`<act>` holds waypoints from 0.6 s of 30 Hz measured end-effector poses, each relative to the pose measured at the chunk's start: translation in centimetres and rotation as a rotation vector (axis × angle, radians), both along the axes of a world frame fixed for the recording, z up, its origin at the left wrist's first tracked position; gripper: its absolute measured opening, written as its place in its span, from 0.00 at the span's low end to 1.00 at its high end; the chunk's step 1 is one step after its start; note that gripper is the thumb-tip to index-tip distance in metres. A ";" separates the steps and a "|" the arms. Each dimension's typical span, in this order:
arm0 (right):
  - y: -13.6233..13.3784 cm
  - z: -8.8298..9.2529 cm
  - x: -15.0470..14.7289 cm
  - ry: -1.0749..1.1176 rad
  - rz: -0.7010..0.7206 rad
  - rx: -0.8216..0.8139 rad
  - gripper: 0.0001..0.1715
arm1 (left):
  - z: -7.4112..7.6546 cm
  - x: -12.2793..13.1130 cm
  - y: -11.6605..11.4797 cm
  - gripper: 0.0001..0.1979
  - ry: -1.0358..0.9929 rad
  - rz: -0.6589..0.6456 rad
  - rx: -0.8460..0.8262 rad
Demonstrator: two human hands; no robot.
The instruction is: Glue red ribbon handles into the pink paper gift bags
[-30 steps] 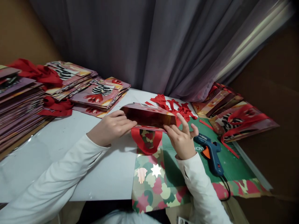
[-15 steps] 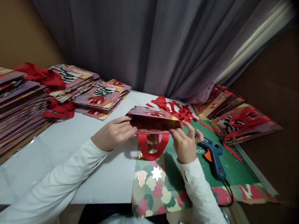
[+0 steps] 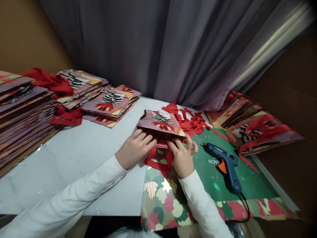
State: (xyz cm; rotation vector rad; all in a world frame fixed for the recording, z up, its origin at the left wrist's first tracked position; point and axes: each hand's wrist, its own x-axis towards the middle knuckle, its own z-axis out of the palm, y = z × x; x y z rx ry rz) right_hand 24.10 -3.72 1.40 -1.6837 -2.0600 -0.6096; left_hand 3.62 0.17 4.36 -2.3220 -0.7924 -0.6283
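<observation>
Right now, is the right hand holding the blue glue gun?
No, the glue gun lies alone on the green mat, while the right hand rests on the gift bag.

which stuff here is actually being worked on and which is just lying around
In hand:
left hand and right hand, both pressing on the paper bag
the bag's red handle

Lying about:
glue gun
red ribbon pieces
bag stacks
green mat
patterned paper

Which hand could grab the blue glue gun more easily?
Probably the right hand. The glue gun lies just beyond it on the green mat, while the left hand presses the gift bag farther away.
</observation>
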 end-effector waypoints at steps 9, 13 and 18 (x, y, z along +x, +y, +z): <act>0.5 -0.6 -0.6 -0.014 -0.003 0.051 0.24 | 0.9 -0.3 -1.0 0.25 -0.170 -0.128 -0.421; 0.7 -0.6 -0.6 -0.006 -0.018 0.027 0.23 | 2.9 -0.3 -2.3 0.17 -0.611 -0.341 -0.798; 0.8 -0.6 -0.3 0.002 -0.036 -0.007 0.27 | 4.0 -0.3 -2.8 0.11 -1.162 -0.431 -1.146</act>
